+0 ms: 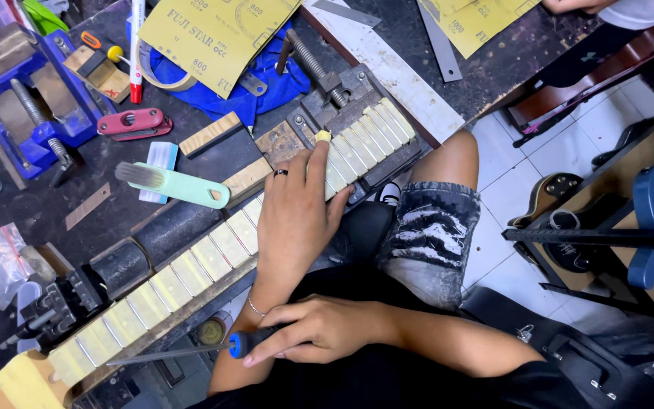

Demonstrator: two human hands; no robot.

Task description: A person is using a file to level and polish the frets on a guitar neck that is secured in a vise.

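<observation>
Head view: a taped guitar neck lies across the dark workbench, under the left hand, which rests flat and open on its frets. Just below, the right hand grips a blue-handled file. A mint brush lies left of the left hand.

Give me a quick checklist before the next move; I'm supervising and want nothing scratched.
1. Guitar neck steadied: ok, left hand lies flat on it.
2. Pale tape between frets: ok, in place.
3. Grip on blue-handled tool: ok, right hand closed round the handle.
4. Tool shaft off the neck: ok, held below its edge.
5. Neck clamped firmly: cannot tell.
</observation>
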